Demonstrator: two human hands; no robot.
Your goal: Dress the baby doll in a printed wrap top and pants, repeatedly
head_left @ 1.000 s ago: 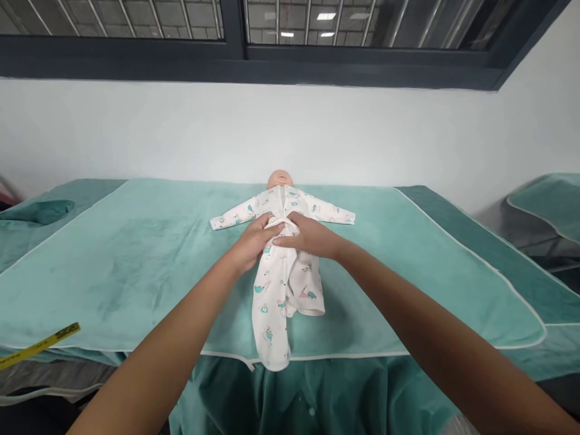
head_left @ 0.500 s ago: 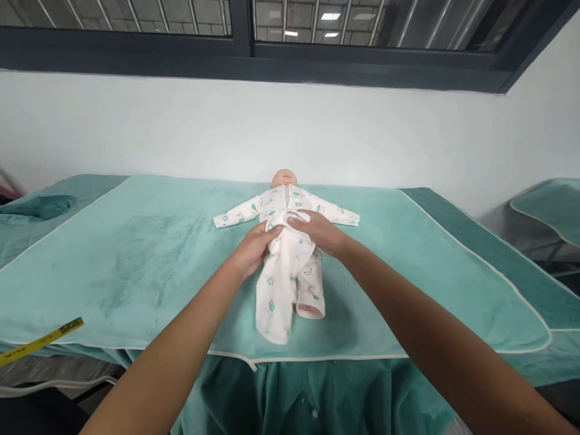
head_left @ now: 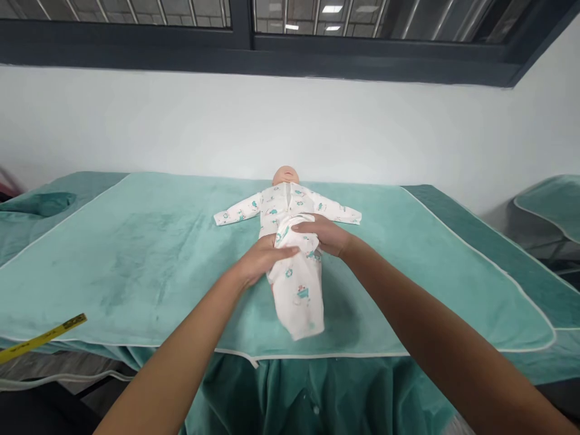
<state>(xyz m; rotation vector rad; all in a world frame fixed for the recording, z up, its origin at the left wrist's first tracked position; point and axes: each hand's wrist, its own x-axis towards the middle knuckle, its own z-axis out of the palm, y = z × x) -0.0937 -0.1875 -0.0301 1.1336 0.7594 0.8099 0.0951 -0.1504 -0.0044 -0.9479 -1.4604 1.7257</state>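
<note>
A baby doll (head_left: pixel 285 175) lies on its back with its head toward the wall, wearing a white printed long-sleeved top (head_left: pixel 274 211) with both sleeves spread out. Over its lower body are matching white printed pants (head_left: pixel 301 302), bunched at the waist. My left hand (head_left: pixel 267 258) is closed on the pants at the left side, thumb on top and fingers hidden beneath. On the right side my right hand (head_left: pixel 328 234) grips the bunched waist. One pant leg hangs toward me over the doll's legs, which are hidden.
A light green cloth with white piping (head_left: pixel 145 260) covers the table, over a darker green cover (head_left: pixel 480 254). A yellow tape strip (head_left: pixel 43 338) sticks up at the lower left. The white wall (head_left: pixel 290 127) and dark window frame (head_left: pixel 290 55) stand behind.
The loose pant leg has swung right, now covering the other leg and its opening. My left hand has moved slightly down and right, its thumb farther across the cloth.
</note>
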